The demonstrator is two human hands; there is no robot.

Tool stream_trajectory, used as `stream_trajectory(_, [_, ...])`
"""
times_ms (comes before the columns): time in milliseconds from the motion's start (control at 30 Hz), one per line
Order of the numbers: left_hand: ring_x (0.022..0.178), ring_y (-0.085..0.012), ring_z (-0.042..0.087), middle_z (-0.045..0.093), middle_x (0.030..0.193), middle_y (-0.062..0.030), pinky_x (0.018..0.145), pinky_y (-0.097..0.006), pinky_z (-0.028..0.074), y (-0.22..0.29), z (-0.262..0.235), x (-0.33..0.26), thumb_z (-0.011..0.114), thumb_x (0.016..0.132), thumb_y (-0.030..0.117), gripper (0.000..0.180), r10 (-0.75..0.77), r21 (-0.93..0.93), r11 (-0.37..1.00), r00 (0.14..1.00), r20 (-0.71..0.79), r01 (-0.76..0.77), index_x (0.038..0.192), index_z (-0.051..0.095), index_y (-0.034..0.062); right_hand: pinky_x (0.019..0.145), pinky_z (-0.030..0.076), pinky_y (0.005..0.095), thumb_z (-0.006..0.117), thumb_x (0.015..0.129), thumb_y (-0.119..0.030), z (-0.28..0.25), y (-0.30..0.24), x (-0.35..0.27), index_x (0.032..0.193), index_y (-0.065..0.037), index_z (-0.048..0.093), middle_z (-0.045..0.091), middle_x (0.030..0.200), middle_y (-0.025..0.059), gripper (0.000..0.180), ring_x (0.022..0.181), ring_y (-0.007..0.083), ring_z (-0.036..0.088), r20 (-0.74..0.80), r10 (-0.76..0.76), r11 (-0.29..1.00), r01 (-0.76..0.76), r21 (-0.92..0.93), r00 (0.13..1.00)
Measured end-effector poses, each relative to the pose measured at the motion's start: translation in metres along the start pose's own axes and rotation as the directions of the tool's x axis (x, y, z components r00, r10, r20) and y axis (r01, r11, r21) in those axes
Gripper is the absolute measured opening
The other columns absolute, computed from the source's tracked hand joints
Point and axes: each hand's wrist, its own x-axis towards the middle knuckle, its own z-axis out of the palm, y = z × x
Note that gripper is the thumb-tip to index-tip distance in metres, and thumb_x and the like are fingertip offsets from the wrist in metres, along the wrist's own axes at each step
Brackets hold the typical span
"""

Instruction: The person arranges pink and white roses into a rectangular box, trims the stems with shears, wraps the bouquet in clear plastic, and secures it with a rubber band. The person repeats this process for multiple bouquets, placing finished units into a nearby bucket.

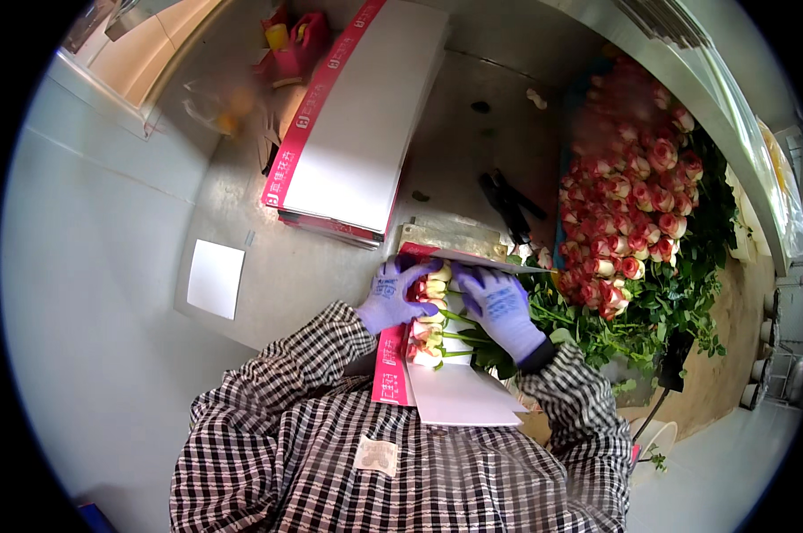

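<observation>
- Two hands, both in knitted pale-purple gloves: the left hand [396,295] is half open, thumb and fingers parted against the blooms; the right hand [499,306] is palm down, fingers bent over the stems [460,335]. I cannot tell whether either grips.
- At least five roses [428,330], cream and pink, lie in a row at the tabletop's near edge, between the hands; some are partly covered.
- One wrapper [391,373], stiff and pink-banded, carries them, with smooth white sheet [463,395] under the stems.
- One stack [366,115] of flat, oblong white boards with pink bands, toward the tabletop's far edge.
- One square white card [215,279] near the left edge.
- One black tool [511,204], two-armed, between stack and heap.
- One heap [628,213] of dozens of roses, leafy, along the right edge.
- One round white bucket [657,439] beyond the near right corner; its contents are unclear.
- Tabletop [281,275]: dull grey metal.
</observation>
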Motion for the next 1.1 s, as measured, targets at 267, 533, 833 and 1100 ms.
stream_trajectory(267, [0.127, -0.0438, 0.04, 0.04, 0.137, -0.0248, 0.11, -0.051, 0.034, 0.001, -0.006, 0.008, 0.085, 0.064, 0.048, 0.087, -0.032, -0.099, 0.994, 0.995, 0.089, 0.041, 0.14, 0.047, 0.0274, 0.09, 0.051, 0.035, 0.076, 0.085, -0.036, -0.096, 0.006, -0.091, 0.126, 0.0, 0.06, 0.067, 0.112, 0.0126, 0.057, 0.103, 0.0227, 0.064, 0.403, -0.195, 0.39, -0.306, 0.868, 0.894])
stream_trajectory(533, [0.133, -0.035, 0.043, 0.038, 0.147, -0.0251, 0.11, -0.045, 0.04, -0.012, -0.018, 0.022, 0.078, 0.078, 0.022, 0.086, -0.066, -0.42, 0.878, 0.928, 0.368, 0.229, 0.151, 0.033, 0.0109, 0.048, 0.052, 0.0254, 0.072, 0.086, -0.048, 0.028, 0.043, 0.008, 0.086, 0.002, 0.066, 0.066, 0.066, 0.0052, 0.05, 0.051, 0.0137, 0.062, 0.607, 0.352, 0.239, -0.696, 0.677, 0.712])
stream_trajectory(833, [0.135, -0.0283, 0.041, 0.048, 0.144, -0.0089, 0.112, -0.044, 0.034, 0.056, -0.045, -0.01, 0.075, 0.08, 0.031, 0.06, 0.408, 0.295, 0.776, 0.8, 0.439, -0.557, 0.134, 0.055, 0.0141, 0.069, 0.056, 0.0388, 0.065, 0.087, -0.056, 0.001, 0.023, 0.014, 0.089, -0.001, 0.07, 0.07, 0.071, 0.0144, 0.055, 0.069, 0.0283, 0.071, 0.39, 0.456, 0.834, -0.537, 0.125, 0.8])
stream_trajectory(1100, [0.118, -0.0299, 0.048, 0.053, 0.126, -0.0098, 0.101, -0.047, 0.039, 0.057, -0.01, -0.015, 0.064, 0.082, 0.025, 0.044, 0.376, 0.485, 0.698, 0.846, 0.378, -0.526, 0.123, 0.057, 0.0102, 0.079, 0.055, 0.0383, 0.07, 0.084, -0.014, -0.077, 0.004, 0.016, 0.123, -0.01, 0.063, 0.067, 0.113, 0.0156, 0.04, 0.094, 0.0302, 0.067, 0.012, -0.088, 0.97, 0.083, 0.228, 0.996])
